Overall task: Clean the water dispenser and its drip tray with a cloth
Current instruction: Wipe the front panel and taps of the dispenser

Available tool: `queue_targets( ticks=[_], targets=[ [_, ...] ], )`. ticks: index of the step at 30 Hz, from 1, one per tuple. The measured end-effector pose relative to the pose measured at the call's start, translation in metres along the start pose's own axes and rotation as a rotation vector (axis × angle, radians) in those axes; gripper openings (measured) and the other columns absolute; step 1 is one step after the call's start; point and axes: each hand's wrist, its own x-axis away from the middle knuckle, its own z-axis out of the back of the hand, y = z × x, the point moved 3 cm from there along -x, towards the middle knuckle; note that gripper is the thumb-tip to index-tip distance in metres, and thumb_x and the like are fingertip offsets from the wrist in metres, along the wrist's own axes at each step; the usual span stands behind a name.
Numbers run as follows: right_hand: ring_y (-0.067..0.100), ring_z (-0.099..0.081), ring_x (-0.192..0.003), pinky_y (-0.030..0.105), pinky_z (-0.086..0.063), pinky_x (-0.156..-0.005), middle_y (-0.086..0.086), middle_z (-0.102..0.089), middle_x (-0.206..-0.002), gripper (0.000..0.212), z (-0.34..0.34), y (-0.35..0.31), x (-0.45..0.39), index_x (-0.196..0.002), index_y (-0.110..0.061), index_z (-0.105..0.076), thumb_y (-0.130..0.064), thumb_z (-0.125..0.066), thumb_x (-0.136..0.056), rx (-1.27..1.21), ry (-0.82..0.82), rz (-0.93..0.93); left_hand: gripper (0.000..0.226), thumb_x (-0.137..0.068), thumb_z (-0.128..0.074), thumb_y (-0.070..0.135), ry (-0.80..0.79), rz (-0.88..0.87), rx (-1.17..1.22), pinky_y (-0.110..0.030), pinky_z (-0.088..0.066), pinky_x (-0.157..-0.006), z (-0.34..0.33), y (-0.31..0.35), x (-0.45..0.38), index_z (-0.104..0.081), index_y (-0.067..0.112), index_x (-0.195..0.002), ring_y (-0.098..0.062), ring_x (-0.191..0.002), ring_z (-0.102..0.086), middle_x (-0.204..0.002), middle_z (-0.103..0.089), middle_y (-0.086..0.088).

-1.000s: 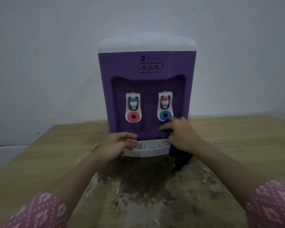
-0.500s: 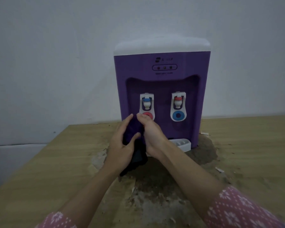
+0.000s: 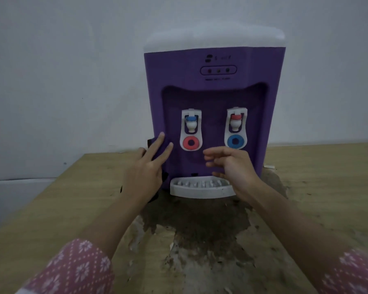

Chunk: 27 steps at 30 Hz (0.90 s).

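Head view, only one given. Water dispenser (image 3: 212, 98) is seen upright on the desk (image 3: 51, 209), purple body, white top, back close to a pale wall (image 3: 62, 71). Two white taps are set in the front recess: left tap (image 3: 191, 129) with blue cap and a red ring below, right tap (image 3: 235, 127) with red cap and a blue ring below. A small panel with three dots is seen above the recess; its print is too blurred to read. White drip tray (image 3: 200, 187) is fitted at the base of the dispenser front, slotted grille up, resting at desk level.

Left hand (image 3: 146, 170) is laid flat against the dispenser's front left corner, fingers (image 3: 157, 145) straight and slightly spread, pressing a dark purple cloth (image 3: 151, 143) onto the surface. The cloth is mostly hidden under the palm; a corner shows above the fingertips and a dark fold hangs below the wrist, near the tray's left end.

Right hand (image 3: 232, 166) is held in front of the lower dispenser face, just above the tray's right end, fingers loosely bent and apart, nothing gripped. Contact with the dispenser cannot be told.

Desk top is worn and stained dark in front of the dispenser, veneer peeled. Pink patterned sleeves (image 3: 77, 270) are seen on both forearms.
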Motion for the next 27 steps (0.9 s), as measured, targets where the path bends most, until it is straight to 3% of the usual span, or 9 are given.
queue_targets(
  ticks=[2, 4, 8, 12, 14, 18, 22, 24, 27],
  targets=[
    [0.01, -0.063, -0.077, 0.022, -0.051, -0.063, -0.002, -0.068, -0.085, 0.042, 0.0, 0.007, -0.002, -0.078, -0.02, -0.069, 0.01, -0.04, -0.084, 0.015, -0.002, -0.022, 0.062, -0.073, -0.067, -0.001, -0.194, -0.094, -0.122, -0.035, -0.054, -0.067, -0.013, 0.003, 0.007, -0.053, 0.019, -0.13, -0.034, -0.101, -0.056, -0.145, -0.041, -0.006],
    [0.01, -0.063, -0.077, 0.023, -0.051, -0.062, -0.001, -0.068, -0.085, 0.041, 0.0, 0.012, -0.002, -0.078, -0.019, -0.069, 0.01, -0.04, -0.084, 0.021, -0.011, -0.034, 0.06, -0.089, -0.051, 0.011, -0.424, -0.129, -0.21, -0.035, -0.05, -0.089, -0.029, 0.001, 0.017, -0.031, 0.029, -0.142, -0.029, -0.13, -0.031, -0.156, -0.015, 0.005],
    [0.01, -0.062, -0.075, 0.024, -0.051, -0.062, -0.001, -0.068, -0.083, 0.041, 0.002, 0.015, -0.003, -0.078, -0.019, -0.069, 0.01, -0.039, -0.085, 0.036, -0.01, -0.044, 0.06, -0.092, -0.044, 0.01, -0.394, -0.105, -0.227, -0.036, -0.049, -0.091, -0.029, 0.001, 0.009, -0.022, 0.026, -0.145, -0.027, -0.134, -0.021, -0.157, -0.009, 0.003],
    [0.011, -0.062, -0.071, 0.022, -0.05, -0.055, 0.001, -0.067, -0.081, 0.041, 0.003, 0.019, -0.003, -0.078, -0.016, -0.068, 0.011, -0.038, -0.084, 0.049, -0.008, -0.075, 0.048, -0.089, -0.05, 0.013, -0.498, -0.073, -0.249, -0.037, -0.048, -0.091, -0.034, 0.016, -0.004, -0.042, 0.022, -0.136, -0.028, -0.128, -0.03, -0.148, -0.032, -0.002],
    [0.011, -0.062, -0.068, 0.02, -0.05, -0.051, 0.003, -0.066, -0.082, 0.037, 0.003, 0.022, 0.001, -0.08, -0.014, -0.067, 0.01, -0.039, -0.085, 0.066, -0.02, -0.116, 0.042, -0.086, -0.051, 0.014, -0.468, 0.064, -0.073, -0.035, -0.047, -0.089, -0.03, 0.023, -0.008, -0.054, 0.024, -0.126, -0.025, -0.119, -0.042, -0.136, -0.047, 0.0],
    [0.013, -0.063, -0.074, 0.024, -0.05, -0.055, 0.003, -0.065, -0.087, 0.02, -0.007, 0.024, 0.013, -0.092, -0.018, -0.064, -0.012, -0.046, -0.093, 0.022, -0.101, -0.233, 0.039, -0.082, -0.055, 0.007, -0.297, 0.464, 0.622, -0.013, -0.038, -0.083, -0.017, 0.032, -0.015, -0.065, 0.025, -0.115, -0.01, -0.103, -0.051, -0.123, -0.061, 0.002],
    [0.015, -0.051, -0.116, 0.036, -0.042, -0.1, -0.003, -0.052, -0.129, 0.039, -0.031, 0.03, 0.024, -0.133, -0.025, -0.044, -0.037, -0.04, -0.096, -0.292, -0.152, -0.242, 0.036, -0.088, -0.055, 0.016, -0.245, 0.766, 1.101, -0.034, -0.038, -0.106, -0.015, 0.061, -0.007, -0.059, 0.023, -0.123, -0.016, -0.12, -0.048, -0.131, -0.055, -0.001],
    [0.018, -0.053, -0.112, 0.037, -0.045, -0.095, 0.0, -0.052, -0.128, 0.046, -0.036, 0.03, 0.03, -0.135, -0.028, -0.039, -0.04, -0.048, -0.092, -0.511, -0.157, -0.299, 0.032, -0.094, -0.045, 0.023, -0.242, 0.839, 1.27, -0.035, -0.037, -0.106, -0.013, 0.077, -0.001, -0.056, 0.023, -0.125, -0.016, -0.121, -0.048, -0.133, -0.053, -0.002],
    [0.025, -0.063, -0.099, 0.04, -0.053, -0.079, 0.008, -0.062, -0.114, 0.036, -0.023, 0.03, 0.036, -0.122, -0.027, -0.049, -0.029, -0.06, -0.087, -0.585, -0.097, -0.325, 0.032, -0.097, -0.038, 0.018, -0.369, 0.733, 1.458, -0.014, -0.042, -0.09, -0.007, 0.091, 0.004, -0.056, 0.023, -0.124, -0.005, -0.11, -0.052, -0.121, -0.058, 0.008]
  ],
)
